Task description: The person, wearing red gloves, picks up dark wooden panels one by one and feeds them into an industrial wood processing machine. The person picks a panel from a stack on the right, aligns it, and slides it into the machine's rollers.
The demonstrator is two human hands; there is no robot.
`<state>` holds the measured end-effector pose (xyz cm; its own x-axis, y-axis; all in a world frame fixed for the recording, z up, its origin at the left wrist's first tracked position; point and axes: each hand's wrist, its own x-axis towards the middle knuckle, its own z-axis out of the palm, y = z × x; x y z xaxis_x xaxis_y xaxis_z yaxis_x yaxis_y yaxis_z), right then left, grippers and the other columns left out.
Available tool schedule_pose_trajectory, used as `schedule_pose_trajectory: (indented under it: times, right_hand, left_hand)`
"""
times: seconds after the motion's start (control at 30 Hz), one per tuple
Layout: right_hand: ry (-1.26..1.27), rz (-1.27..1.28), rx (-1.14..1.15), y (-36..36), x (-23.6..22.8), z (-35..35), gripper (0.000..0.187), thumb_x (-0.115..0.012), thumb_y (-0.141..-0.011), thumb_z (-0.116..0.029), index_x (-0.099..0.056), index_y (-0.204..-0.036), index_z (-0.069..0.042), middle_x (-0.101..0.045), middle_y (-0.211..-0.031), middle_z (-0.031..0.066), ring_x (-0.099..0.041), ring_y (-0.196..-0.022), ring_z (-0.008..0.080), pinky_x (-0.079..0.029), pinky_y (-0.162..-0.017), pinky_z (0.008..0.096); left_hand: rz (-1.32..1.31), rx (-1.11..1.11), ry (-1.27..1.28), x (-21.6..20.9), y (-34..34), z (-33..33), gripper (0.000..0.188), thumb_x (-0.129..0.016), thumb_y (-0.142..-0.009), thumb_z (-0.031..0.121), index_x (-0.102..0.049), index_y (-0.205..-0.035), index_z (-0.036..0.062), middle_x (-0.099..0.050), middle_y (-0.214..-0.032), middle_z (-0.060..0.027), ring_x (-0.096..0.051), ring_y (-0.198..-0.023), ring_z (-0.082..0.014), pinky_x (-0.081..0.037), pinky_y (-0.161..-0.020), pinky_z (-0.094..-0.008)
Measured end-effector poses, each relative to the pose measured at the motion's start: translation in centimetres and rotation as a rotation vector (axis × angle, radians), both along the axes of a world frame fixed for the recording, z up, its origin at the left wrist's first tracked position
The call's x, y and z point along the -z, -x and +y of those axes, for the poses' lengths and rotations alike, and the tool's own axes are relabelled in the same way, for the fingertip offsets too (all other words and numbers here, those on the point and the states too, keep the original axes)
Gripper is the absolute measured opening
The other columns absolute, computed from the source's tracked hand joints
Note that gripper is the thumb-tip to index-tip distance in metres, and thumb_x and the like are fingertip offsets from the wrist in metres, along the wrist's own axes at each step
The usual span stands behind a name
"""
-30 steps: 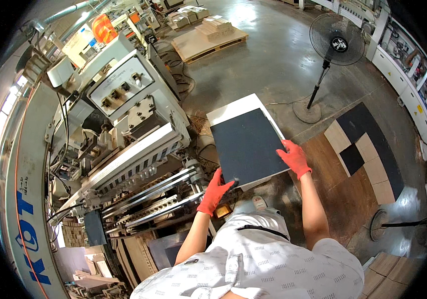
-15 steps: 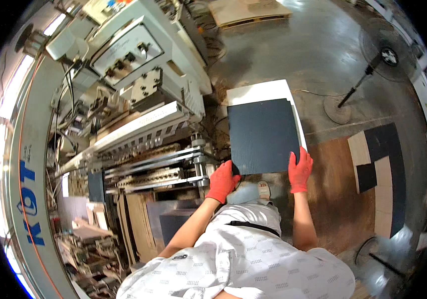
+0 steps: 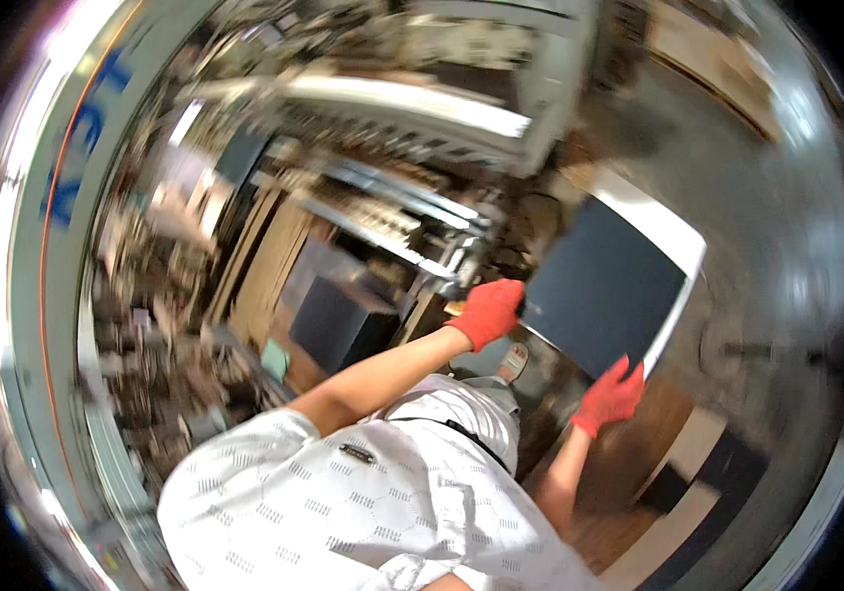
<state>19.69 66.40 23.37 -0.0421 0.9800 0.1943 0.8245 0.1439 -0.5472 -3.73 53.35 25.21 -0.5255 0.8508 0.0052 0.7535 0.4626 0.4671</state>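
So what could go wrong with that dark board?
The dark board might slip, since the left hand and right hand are only at its near corners. A dropped corner could hit the shoe. Swung left, it might bump the silver bars.

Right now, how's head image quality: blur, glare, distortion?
Head view: machinery at left and top smeared by blur; bright glare along the left rim and on the floor at upper right; long grey-green beam bowed by fisheye; dark board clearer.
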Motion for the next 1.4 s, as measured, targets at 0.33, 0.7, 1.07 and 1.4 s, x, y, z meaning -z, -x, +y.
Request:
schedule_pose_trajectory:
  times: [0.33,0.7,1.07,1.4]
  right_hand:
    - [0.001,0.03,-0.007,-0.7,0.7,0.5,0.047,-0.056,-0.099,-0.039,-0.06,-0.128,-0.003,-0.064,-0.121,0.0176,-0.059,-0.113,0.0377,-0.047,-0.096,0.0464]
    - [-0.204,0.474,-0.744,15.9,-7.8,-6.6,0.027,-0.061,-0.096,-0.012,-0.061,-0.119,0.003,-0.063,-0.113,0.0177,-0.062,-0.101,0.0312,-0.05,-0.087,0.0398]
    - [-0.102,-0.849,-1.3,32.7,-4.6,-14.4,0.049,-0.055,-0.089,-0.057,-0.071,-0.116,-0.02,-0.073,-0.106,0.0076,-0.066,-0.101,0.0347,-0.04,-0.091,0.0521]
    - [0.029,-0.602,-1.251,32.4,-4.3,-15.4,0.041,-0.064,-0.089,-0.045,-0.073,-0.108,-0.01,-0.074,-0.099,0.0121,-0.068,-0.092,0.0341,-0.048,-0.081,0.043]
  left_hand:
    - [0.0,0.01,0.007,2.1,-0.7,-0.2,0.033,-0.068,-0.077,0.018,-0.057,-0.105,0.0028,-0.061,-0.094,-0.0163,-0.064,-0.094,-0.0382,-0.054,-0.079,-0.0443]
    - [-0.758,0.051,-0.171,12.5,1.4,-17.4,0.047,-0.068,-0.088,0.043,-0.066,-0.117,0.0056,-0.07,-0.1,-0.014,-0.064,-0.092,-0.0262,-0.051,-0.079,-0.0401]
    - [-0.782,-1.94,-0.788,28.4,1.0,-43.3,0.061,-0.063,-0.092,0.044,-0.041,-0.136,0.0073,-0.056,-0.132,-0.0187,-0.053,-0.12,-0.0355,-0.043,-0.102,-0.0467]
    - [-0.418,-2.313,-1.127,30.4,4.4,-44.8,0.059,-0.075,-0.086,0.025,-0.05,-0.136,0.0078,-0.059,-0.129,-0.0175,-0.056,-0.117,-0.0302,-0.044,-0.1,-0.0381]
